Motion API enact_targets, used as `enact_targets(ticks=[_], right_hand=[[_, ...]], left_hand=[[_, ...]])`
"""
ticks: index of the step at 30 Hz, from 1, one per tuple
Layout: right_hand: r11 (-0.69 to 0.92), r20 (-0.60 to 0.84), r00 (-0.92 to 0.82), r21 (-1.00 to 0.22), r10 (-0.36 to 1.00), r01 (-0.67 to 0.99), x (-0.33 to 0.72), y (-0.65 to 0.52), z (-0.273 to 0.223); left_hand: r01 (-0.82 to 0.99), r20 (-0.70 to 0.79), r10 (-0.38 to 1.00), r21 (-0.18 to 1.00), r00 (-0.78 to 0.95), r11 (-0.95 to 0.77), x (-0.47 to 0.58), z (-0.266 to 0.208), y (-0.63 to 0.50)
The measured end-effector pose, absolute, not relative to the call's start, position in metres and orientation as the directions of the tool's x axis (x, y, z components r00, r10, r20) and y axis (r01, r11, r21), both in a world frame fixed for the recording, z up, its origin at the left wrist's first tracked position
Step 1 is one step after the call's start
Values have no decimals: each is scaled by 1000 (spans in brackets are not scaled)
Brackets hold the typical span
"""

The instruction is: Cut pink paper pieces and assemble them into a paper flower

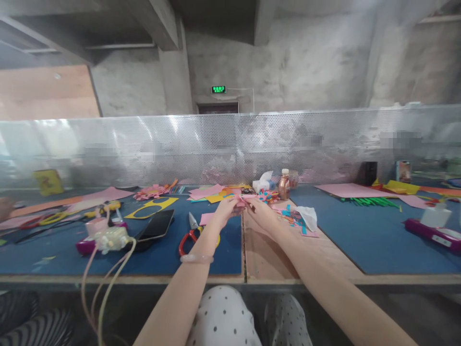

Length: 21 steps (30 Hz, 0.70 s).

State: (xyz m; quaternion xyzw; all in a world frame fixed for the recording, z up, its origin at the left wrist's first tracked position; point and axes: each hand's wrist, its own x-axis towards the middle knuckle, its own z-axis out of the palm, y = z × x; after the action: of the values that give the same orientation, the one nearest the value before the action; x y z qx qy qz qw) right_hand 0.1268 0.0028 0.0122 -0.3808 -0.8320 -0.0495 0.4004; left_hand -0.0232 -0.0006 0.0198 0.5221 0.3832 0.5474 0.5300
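My left hand (pixel 228 212) and my right hand (pixel 260 212) meet above the middle of the table, fingers closed on a small pink paper piece (pixel 242 197) between them. Its exact shape is partly hidden by the fingers. Scissors (pixel 188 241) with red handles lie beside my left forearm, their blades pointing away from me. A flat pink paper piece (pixel 206 218) rests just left of my left hand. Beyond my right hand are pink, blue and orange paper scraps (pixel 267 195), and more scraps (pixel 294 222) lie to its right near a crumpled white tissue (pixel 308 218).
A dark phone (pixel 157 225) and a power strip (pixel 111 239) with trailing cords are on the left. A brown bottle (pixel 284 185) stands beyond my hands, before a perforated metal divider (pixel 201 144). On the right are green strips (pixel 370 202) and a purple tool (pixel 430 234).
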Motion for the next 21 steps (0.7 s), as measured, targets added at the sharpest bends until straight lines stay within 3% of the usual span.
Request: enact_targets(ticks=[5, 11, 13, 16, 21], right_hand=[[671, 665, -437, -132, 606, 730, 128, -8, 15], [665, 642, -470, -84, 605, 742, 125, -11, 13], [693, 679, -427, -169, 597, 701, 125, -7, 12], [707, 699, -306, -399, 647, 584, 126, -1, 12], [563, 514, -234, -719, 825, 406, 128, 3, 12]], left_hand=[[-270, 103, 992, 960, 76, -79, -21, 23, 1], [-287, 177, 980, 947, 95, -143, -23, 18, 2], [-281, 188, 977, 947, 104, -153, -24, 16, 3], [-246, 190, 973, 957, 133, -153, -24, 15, 3], [-162, 213, 961, 969, 177, -185, -24, 15, 3]])
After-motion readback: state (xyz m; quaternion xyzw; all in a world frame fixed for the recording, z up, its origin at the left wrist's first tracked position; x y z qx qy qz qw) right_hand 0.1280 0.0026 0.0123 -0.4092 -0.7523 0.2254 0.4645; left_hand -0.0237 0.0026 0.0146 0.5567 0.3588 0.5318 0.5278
